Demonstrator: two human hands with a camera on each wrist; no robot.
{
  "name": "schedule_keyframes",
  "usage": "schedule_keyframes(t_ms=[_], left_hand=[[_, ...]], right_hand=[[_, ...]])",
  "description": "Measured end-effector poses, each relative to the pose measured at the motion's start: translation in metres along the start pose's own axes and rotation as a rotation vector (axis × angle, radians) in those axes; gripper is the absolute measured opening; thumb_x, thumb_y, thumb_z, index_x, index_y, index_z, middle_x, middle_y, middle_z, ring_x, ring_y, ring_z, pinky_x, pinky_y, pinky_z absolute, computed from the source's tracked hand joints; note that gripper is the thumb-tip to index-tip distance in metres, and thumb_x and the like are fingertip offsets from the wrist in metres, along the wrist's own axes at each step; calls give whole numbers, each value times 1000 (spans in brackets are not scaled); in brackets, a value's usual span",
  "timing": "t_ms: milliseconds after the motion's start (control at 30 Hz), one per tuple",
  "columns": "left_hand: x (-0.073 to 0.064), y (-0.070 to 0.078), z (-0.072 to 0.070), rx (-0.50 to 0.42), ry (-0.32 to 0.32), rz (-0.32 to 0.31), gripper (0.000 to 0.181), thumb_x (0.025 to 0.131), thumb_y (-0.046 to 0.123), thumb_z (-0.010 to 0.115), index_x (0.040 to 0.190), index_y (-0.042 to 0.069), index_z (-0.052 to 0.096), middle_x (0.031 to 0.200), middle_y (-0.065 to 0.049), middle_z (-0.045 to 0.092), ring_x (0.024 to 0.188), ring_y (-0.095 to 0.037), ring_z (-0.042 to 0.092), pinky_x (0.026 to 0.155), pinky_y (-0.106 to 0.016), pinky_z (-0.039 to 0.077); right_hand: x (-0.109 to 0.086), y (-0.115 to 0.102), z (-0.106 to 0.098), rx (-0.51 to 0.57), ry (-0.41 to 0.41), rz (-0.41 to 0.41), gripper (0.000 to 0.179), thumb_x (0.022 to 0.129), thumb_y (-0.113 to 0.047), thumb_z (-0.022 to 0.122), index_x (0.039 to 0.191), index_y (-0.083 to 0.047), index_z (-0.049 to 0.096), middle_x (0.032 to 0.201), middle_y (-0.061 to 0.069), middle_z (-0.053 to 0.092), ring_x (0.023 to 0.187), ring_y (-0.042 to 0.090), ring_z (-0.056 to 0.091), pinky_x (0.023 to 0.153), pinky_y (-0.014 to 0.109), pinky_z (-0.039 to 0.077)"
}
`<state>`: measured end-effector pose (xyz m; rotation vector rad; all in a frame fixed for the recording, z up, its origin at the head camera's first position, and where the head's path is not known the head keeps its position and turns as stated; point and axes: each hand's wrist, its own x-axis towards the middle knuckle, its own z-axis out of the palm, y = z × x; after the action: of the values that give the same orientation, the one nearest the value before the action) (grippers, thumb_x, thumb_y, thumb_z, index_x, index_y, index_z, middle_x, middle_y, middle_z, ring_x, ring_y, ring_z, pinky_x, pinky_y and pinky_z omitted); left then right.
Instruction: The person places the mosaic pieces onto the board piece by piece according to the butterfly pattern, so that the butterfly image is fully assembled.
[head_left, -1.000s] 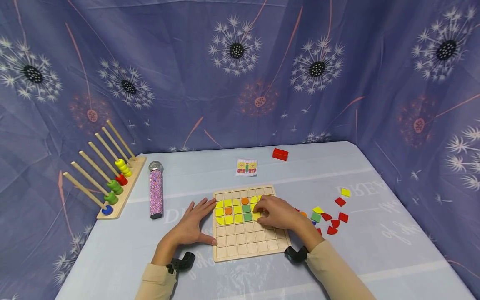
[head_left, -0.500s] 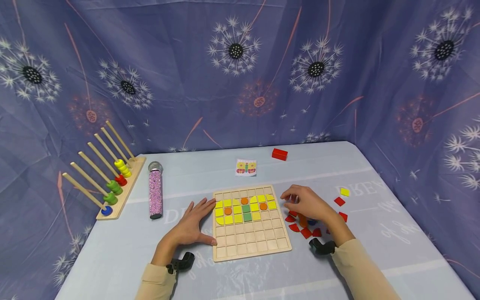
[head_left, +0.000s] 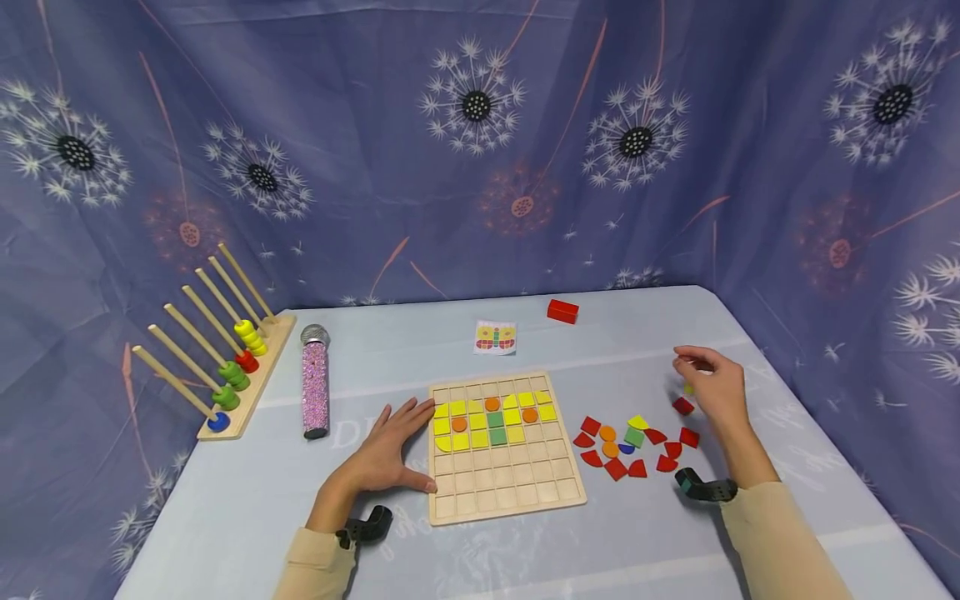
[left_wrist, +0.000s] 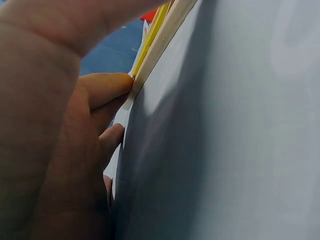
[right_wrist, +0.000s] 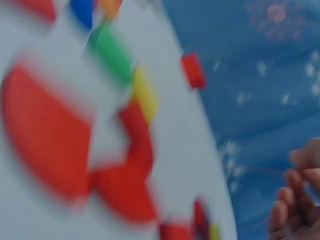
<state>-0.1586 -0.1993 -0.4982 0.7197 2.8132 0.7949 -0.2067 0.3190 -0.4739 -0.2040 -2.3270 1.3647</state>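
Head view: The left hand (head_left: 393,450) is resting against the board's (head_left: 487,477) left edge, fingers (head_left: 420,410) spread, grasping nothing. Well right of the board, the right hand (head_left: 716,383) is hovering at a yellow tile (head_left: 688,388); a light pinch on opposite edges would probably suit, avoiding the red tile (head_left: 682,406) just beside it. Between this tile and the board, loose pieces (head_left: 616,469) are cluttering the surface (head_left: 525,575). Beyond the board, a card (head_left: 495,337) and red block (head_left: 562,312) are lying; left of it, a microphone (head_left: 316,387) and bead rack (head_left: 258,379).

Left wrist view: A finger is touching the board's edge.

Right wrist view: The fingers are bending loosely, apparently holding nothing.
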Motion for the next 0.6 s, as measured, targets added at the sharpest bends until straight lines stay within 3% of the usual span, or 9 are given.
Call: schedule_keyframes(t_ms=[100,200,333,500,600], left_hand=[[3,1,1,5,-8,-1,122,53,71,79,152,18,32,156,8,25,145,-19,10,115,-48,-3],[3,0,2,13,-17,-13,123,52,72,78,152,19,31,156,11,24,145,-16,8,116,-46,-4],[3,-2,3,15,-22,-22,123,52,72,78,153,20,30,156,12,22,145,-15,6,116,-44,-5],[3,-3,2,11,-12,-12,123,52,73,78,152,19,31,156,11,23,145,-18,8,116,-46,-4],[3,-4,2,8,-7,-5,124,52,73,78,152,18,31,156,11,23,145,-18,8,116,-46,-4]], right_hand=[[2,11,-13,-85,79,-6,26,91,-21,65,110,-4,71,101,8,64,85,8,51,66,15,41],[2,22,-21,-182,70,1,26,93,-20,61,112,-5,71,107,11,61,86,11,49,67,19,40],[3,40,-26,-272,-10,18,29,94,-20,57,115,-3,70,113,16,59,89,21,49,68,29,42],[3,55,-28,-356,-169,-49,34,90,-12,58,121,2,65,117,24,54,90,33,50,70,40,42],[3,55,-28,-387,-219,-78,36,86,-9,62,119,4,64,112,25,53,85,31,48,67,38,41]])
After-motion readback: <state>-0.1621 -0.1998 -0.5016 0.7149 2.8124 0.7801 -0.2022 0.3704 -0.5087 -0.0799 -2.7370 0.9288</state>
